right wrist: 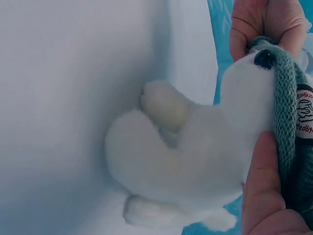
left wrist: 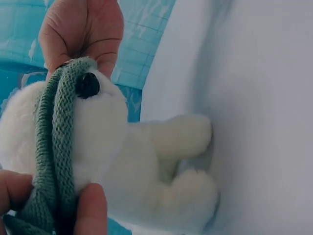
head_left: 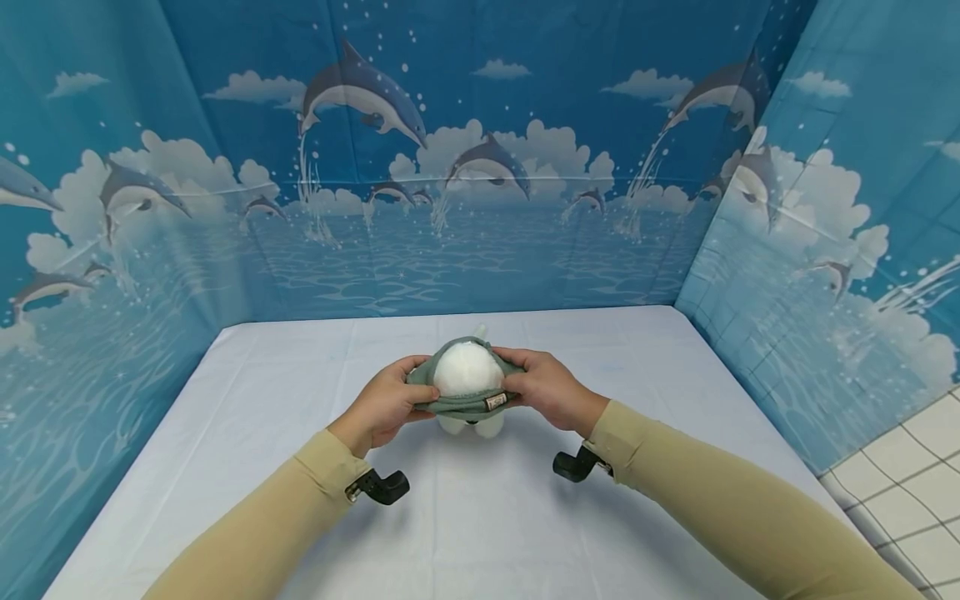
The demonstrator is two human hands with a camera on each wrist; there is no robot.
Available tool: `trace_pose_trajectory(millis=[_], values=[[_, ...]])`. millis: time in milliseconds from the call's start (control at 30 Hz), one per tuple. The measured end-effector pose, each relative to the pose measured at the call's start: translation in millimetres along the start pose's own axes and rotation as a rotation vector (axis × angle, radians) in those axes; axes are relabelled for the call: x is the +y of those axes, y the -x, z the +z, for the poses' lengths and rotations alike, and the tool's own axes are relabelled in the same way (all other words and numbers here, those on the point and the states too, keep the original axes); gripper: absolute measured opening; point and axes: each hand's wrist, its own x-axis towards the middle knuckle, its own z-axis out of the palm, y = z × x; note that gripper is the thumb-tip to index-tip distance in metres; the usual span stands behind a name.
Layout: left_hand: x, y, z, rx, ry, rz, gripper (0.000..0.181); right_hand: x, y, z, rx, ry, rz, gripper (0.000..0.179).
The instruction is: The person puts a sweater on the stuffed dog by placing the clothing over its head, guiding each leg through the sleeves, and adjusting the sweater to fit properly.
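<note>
Left hand [head_left: 390, 402] and right hand [head_left: 552, 388] pinch green knit hat [head_left: 459, 403] on plush toy [left wrist: 132, 171]. Likely light, stretchy; best held at rim sides.

From the head, the green knit cap [head_left: 453, 406] hides most of the plush toy's [head_left: 468, 369] face; a black spot [head_left: 472, 422] below the brim is too small to identify as eye or nose. The label [right wrist: 304, 110] there is too tiny to read, and the right wrist view's edge crops its lettering. The left grip [head_left: 384, 400] and right grip [head_left: 553, 390] are each cut off in their own wrist view. The bottom edge trims both sleeves [head_left: 247, 521] and the counter [head_left: 480, 525].
</note>
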Motion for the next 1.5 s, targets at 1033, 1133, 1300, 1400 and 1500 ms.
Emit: trace_pose_trajectory(millis=[1033,1133,1300,1400,1500], values=[[-8.2,3.7,11.6,-0.13,0.1,-0.034,0.079,3,4.7,7,-0.055,0.0,-0.001,0.08],[-7.8,4.4,14.8,-0.124,0.115,-0.029,0.08,4,5.6,10,-0.041,-0.01,-0.01,0.082],[-10.1,4.5,18.8,-0.111,0.131,0.001,0.084,3,7.5,13,-0.023,-0.014,-0.005,0.09],[-11.6,3.7,19.7,-0.108,0.127,0.011,0.086,3,8.1,13,-0.02,0.014,-0.006,0.094],[-13.2,2.0,20.0,-0.109,0.131,0.011,0.088,4,7.1,12,-0.014,0.054,-0.009,0.099]])
